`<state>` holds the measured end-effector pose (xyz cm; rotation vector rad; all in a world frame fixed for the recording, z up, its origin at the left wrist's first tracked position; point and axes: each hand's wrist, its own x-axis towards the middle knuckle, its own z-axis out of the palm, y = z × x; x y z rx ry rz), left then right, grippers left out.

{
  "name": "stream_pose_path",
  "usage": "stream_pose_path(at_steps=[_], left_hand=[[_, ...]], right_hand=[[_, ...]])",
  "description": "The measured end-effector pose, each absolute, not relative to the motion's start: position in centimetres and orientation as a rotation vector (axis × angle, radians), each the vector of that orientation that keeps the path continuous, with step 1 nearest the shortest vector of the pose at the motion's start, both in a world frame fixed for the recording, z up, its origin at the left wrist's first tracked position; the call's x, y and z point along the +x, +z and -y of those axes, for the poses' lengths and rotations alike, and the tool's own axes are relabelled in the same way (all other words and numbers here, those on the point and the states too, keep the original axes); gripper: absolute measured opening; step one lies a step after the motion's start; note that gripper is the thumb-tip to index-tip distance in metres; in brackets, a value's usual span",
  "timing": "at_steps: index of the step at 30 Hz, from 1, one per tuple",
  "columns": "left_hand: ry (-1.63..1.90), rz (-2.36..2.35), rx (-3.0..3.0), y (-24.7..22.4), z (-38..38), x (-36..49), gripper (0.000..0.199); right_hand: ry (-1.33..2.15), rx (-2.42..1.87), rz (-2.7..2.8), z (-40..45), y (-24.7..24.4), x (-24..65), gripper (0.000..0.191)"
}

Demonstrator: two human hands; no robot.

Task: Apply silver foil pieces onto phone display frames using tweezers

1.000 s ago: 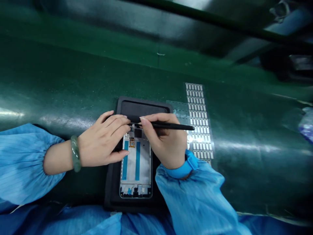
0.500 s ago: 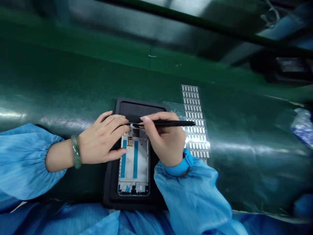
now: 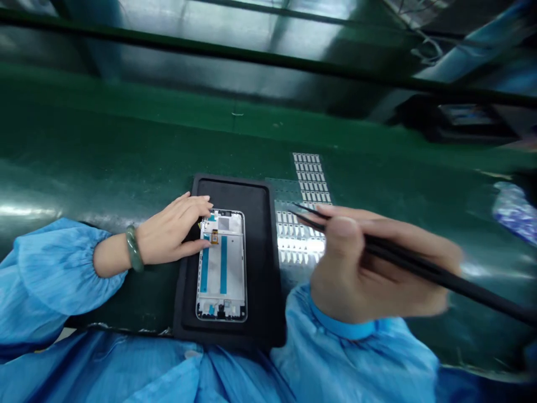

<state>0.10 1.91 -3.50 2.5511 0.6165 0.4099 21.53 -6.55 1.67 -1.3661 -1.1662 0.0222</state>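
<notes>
My left hand (image 3: 170,229) lies at the upper left edge of a phone frame (image 3: 232,268), fingers stretched and thumb apart, touching its rim. The frame lies flat on a black tray (image 3: 262,252); it has blue strips and a small orange flex connector (image 3: 215,237). On the right, my right hand (image 3: 377,260) is closed around black tweezers (image 3: 403,263), slightly blurred. Their two tips are apart and point left, over a sheet of small white stickers (image 3: 310,179). Nothing shows clearly between the tips.
The tray stands on a green work surface (image 3: 126,162). A clear plastic bag with something blue-purple (image 3: 516,212) lies at the far right. A dark device (image 3: 465,117) sits at the back right, and a dark bar (image 3: 235,56) crosses the back.
My right hand has moved right with the tweezers, from the top of the phone frame to above the sticker sheet. My left hand stays at the frame's edge. The camera view has shifted.
</notes>
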Motion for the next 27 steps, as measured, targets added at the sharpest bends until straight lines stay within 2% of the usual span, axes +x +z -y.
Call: stream_pose_path(at_steps=[3,6,10,15,18,23,27], left_hand=[[0.520,-0.714,2.578,-2.8,-0.8,0.3,0.037],[0.522,-0.523,2.704,-1.4,2.2,1.2,0.046],[0.297,-0.183,2.847,-1.0,7.2,3.0,0.065],[0.060,-0.276,2.910,-1.8,9.1,4.1,0.047],[0.005,-0.328,2.853,-1.4,6.6,2.9,0.040],[-0.032,-0.842,2.806,-0.6,-2.6,-0.8,0.049],[0.092,-1.267,2.727,-1.2,-11.3,-1.9,0.030]], right_hand=[[-0.293,-1.206,0.960,7.6,1.9,22.8,0.010],[-0.238,-1.295,0.811,8.9,0.2,24.3,0.009],[-0.149,-1.391,0.663,10.5,-3.1,26.0,0.017],[-0.115,-1.417,0.599,11.4,-4.6,26.7,0.018],[-0.108,-1.407,0.599,11.4,-4.5,26.8,0.017],[-0.061,-1.449,0.648,11.8,-4.7,26.8,0.020],[0.008,-1.534,0.790,12.4,-5.2,26.9,0.017]])
